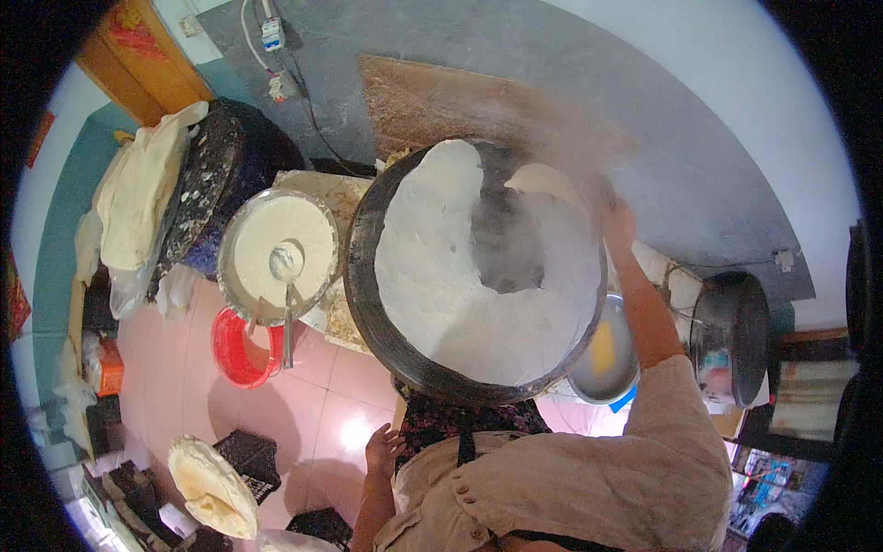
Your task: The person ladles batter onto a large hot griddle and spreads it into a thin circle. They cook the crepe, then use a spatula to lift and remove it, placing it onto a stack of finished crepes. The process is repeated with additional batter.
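A large round black pan [365, 331] stands before me, with a white sheet of batter or dough [428, 276] spread around a dark bare patch. Steam blurs the pan's upper right. There my right hand [614, 210] is at the far right rim, beside a pale curved piece [545, 181]; whether I grip it is hidden by blur. Low beside my waist, my left hand [385, 448] has its fingers apart and holds nothing. Left of the pan, a basin [227, 276] holds creamy batter [255, 234] and a metal ladle [288, 310].
A red plastic bucket [221, 345] is below the basin. A grey bowl [586, 386] with something yellow is right of the pan. Pale cloth [134, 200] lies at left near a dark drum [227, 138]. A pale round slab [214, 490] and black crate [252, 459] are lower left.
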Tool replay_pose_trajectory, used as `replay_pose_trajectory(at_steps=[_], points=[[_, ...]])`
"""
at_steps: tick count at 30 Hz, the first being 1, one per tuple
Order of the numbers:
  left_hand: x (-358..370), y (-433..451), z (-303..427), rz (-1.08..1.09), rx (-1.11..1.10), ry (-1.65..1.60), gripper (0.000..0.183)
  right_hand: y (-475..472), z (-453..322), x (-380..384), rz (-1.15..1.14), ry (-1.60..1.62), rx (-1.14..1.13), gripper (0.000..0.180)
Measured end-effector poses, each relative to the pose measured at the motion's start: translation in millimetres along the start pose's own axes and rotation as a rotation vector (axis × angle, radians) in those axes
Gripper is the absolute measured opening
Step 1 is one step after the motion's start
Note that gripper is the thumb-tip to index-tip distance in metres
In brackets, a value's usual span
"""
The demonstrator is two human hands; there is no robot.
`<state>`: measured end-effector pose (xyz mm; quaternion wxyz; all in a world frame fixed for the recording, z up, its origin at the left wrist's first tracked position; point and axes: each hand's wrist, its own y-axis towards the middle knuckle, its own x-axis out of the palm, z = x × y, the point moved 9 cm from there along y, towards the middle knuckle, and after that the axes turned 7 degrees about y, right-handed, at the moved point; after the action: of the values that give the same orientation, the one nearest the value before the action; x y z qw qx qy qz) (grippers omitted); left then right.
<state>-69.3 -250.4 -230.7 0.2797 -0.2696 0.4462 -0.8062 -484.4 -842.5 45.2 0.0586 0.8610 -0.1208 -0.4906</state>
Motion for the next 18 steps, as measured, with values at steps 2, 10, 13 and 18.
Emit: replay_pose_trajectory(at_steps=[2,10,13,18], points=[[-10,3,11,-0.026,0.019,0.032,0.051,7,32,21,0.012,-0.222,0.017,0.038],[-51,21,27,-0.001,-0.048,0.057,0.055,29,-29,73,0.128,-0.109,-0.121,0.039],[-54,23,29,-0.035,-0.038,0.027,0.052,28,-67,83,-0.002,-0.016,0.009,0.042],[-53,25,29,-0.036,-0.042,0.010,0.052,28,-98,65,0.064,0.114,0.135,0.053]])
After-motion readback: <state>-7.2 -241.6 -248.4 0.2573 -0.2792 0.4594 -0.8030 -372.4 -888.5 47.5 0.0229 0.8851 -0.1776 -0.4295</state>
